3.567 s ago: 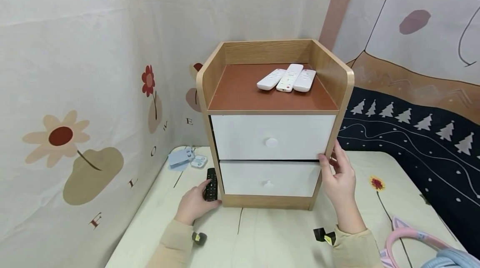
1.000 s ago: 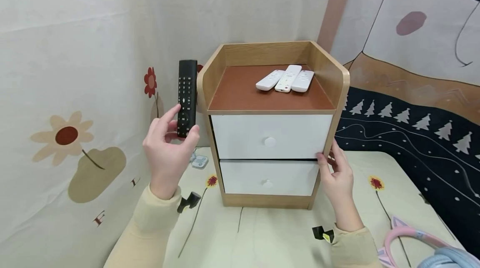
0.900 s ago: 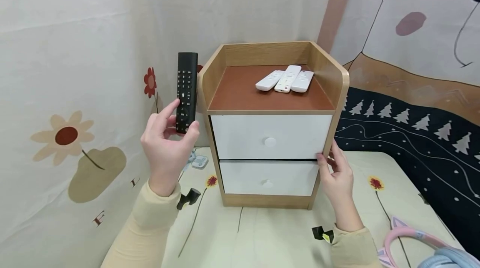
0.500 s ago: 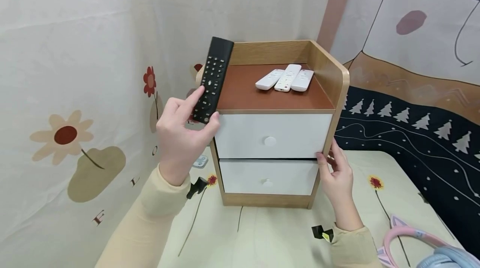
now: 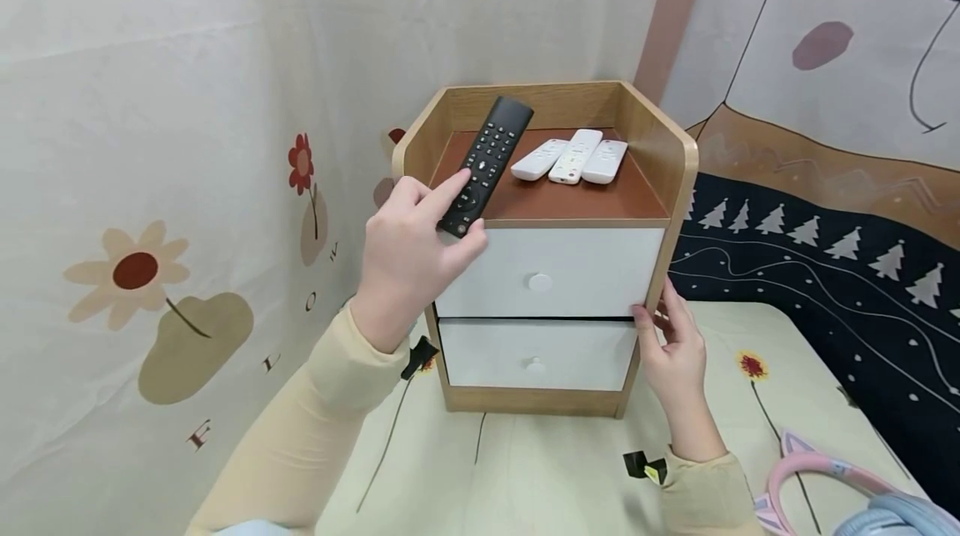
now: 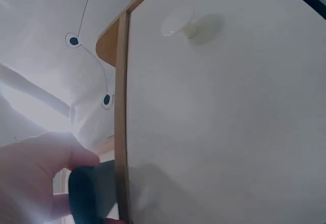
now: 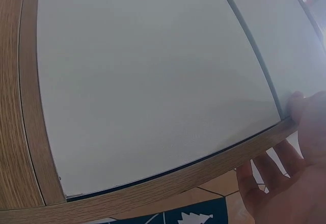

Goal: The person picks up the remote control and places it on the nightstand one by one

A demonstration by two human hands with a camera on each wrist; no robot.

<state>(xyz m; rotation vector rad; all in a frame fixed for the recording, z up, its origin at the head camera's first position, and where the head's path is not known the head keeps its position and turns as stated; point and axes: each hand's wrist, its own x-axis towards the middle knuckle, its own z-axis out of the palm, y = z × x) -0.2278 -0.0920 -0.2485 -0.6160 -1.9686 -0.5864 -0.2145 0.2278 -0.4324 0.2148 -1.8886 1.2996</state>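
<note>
My left hand [image 5: 408,257] pinches a black remote control [image 5: 495,148] by its lower end, thumb on one side and fingers on the other. The remote is tilted to the right, in front of the open top of a small two-drawer cabinet [image 5: 532,403]. Three white remotes [image 5: 576,157] lie fanned together on the brown top shelf [image 5: 555,204]. With the thumb at the front and fingers round the side, my right hand [image 5: 678,353] holds the cabinet's right edge. In the left wrist view the dark remote [image 6: 84,198] shows only in part, beside the cabinet's wooden edge.
Raised wooden walls [image 5: 667,148] edge the shelf at the back and sides. Both white drawers, the upper drawer [image 5: 480,278] and lower drawer [image 5: 480,357], are closed. A pink headband with cat ears [image 5: 813,467] and a blue item [image 5: 896,517] lie at the front right.
My left hand picked the black remote up from the table left of the cabinet, raised it, then moved it right to the shelf front. My right hand stays on the cabinet's edge.
</note>
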